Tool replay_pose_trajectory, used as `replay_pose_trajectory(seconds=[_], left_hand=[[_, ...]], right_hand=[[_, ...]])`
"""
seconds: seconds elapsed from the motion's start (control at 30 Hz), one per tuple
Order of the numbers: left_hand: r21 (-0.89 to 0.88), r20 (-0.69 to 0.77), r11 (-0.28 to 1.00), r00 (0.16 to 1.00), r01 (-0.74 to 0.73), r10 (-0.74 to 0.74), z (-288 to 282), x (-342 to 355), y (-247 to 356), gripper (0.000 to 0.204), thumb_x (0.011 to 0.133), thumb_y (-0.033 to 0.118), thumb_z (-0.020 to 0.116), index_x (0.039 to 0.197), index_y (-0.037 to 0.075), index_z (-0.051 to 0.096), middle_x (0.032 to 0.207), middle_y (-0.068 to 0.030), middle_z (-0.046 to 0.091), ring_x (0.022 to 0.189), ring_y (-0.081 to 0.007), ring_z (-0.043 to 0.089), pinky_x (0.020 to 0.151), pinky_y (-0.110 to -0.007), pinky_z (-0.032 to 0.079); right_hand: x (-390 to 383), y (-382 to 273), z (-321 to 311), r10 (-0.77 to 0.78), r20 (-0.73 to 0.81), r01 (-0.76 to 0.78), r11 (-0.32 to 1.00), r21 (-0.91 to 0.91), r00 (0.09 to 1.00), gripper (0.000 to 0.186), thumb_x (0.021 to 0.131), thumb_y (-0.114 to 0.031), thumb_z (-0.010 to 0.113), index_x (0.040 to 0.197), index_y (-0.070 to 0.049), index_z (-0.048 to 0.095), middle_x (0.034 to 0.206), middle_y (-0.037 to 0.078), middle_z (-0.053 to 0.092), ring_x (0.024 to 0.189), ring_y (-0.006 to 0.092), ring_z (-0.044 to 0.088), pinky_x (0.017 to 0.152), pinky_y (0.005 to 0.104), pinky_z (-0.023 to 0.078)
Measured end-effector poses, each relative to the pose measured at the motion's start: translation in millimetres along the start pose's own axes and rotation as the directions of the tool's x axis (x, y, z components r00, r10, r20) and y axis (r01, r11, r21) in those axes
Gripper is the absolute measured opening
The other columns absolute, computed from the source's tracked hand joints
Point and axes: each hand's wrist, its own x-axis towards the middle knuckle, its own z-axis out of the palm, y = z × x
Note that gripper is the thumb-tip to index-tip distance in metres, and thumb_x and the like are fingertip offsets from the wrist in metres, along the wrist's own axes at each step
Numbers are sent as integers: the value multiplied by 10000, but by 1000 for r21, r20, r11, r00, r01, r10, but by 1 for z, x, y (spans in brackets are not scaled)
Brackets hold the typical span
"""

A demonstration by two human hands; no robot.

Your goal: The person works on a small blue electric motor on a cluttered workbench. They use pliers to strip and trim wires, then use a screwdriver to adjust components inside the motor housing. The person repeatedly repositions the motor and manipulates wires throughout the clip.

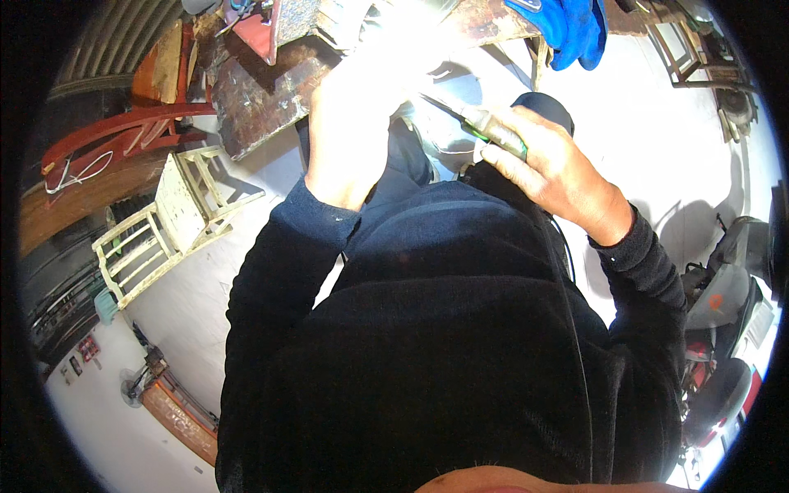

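My right hand is closed around a slim tool with a grey-green handle, whose thin metal shaft points up-left toward a very bright, washed-out patch. My left hand is raised beside it, reaching into that glare at the edge of a worn, rusty workbench; what its fingers touch is lost in the brightness. Both arms wear dark sleeves, and my dark top fills the lower middle of the view.
A cream wooden chair stands on the pale floor at left. Red metal frames lie beyond it. Blue cloth hangs off the bench at top right. A scooter is parked at the right edge.
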Motion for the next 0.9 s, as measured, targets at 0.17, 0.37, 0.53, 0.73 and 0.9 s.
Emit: replay_pose_trajectory(seconds=[0.17, 0.37, 0.53, 0.73, 0.9], left_hand=[[-6, -14, 997, 997, -80, 80, 7, -1, 11, 185, 1071, 66, 621, 1202, -43, 694, 1115, -97, 744, 992, -163, 722, 873, -283, 583], [-759, 35, 621, 964, 197, -262, 0, 7, 9, 362, 1112, 159, 599, 1406, -50, 624, 1258, -102, 719, 1055, -156, 709, 973, -319, 593], [-544, -40, 836, 993, 73, -113, -2, -5, 7, 339, 1093, 113, 631, 1378, -69, 606, 1309, -136, 703, 1145, -216, 721, 1010, -341, 597], [-503, 58, 853, 991, 136, -124, -12, -14, 8, 310, 1124, 172, 570, 1285, -82, 647, 1168, -194, 774, 1013, -264, 784, 928, -345, 629], [-393, 1, 917, 997, 70, -75, -10, -18, 3, 468, 1167, 296, 452, 1226, -108, 681, 1128, -250, 799, 972, -305, 812, 856, -362, 653]], right_hand=[[-12, -20, 0, 373, 254, -448, 801, 398, 892, 337, 1020, -150, 726, 1312, 14, 679, 1075, 234, 752, 849, 370, 752, 779, 396, 602], [-107, -60, -15, 813, 344, -883, 438, 169, 469, 323, 1020, -77, 717, 1325, 20, 673, 935, 208, 741, 868, 245, 745, 814, 420, 594], [-149, -46, -9, 736, 139, -749, 654, 106, 662, 382, 1000, -94, 740, 1349, 37, 657, 1088, 260, 754, 941, 369, 765, 871, 472, 592], [-103, -21, 1, 693, -60, -676, 717, 172, 719, 505, 1022, -161, 759, 1445, 62, 595, 1119, 247, 754, 991, 279, 766, 881, 401, 603], [-73, -19, -5, 679, -69, -635, 713, 298, 731, 580, 1027, -247, 763, 1481, 60, 573, 1176, 177, 752, 1091, 246, 740, 974, 400, 596]])
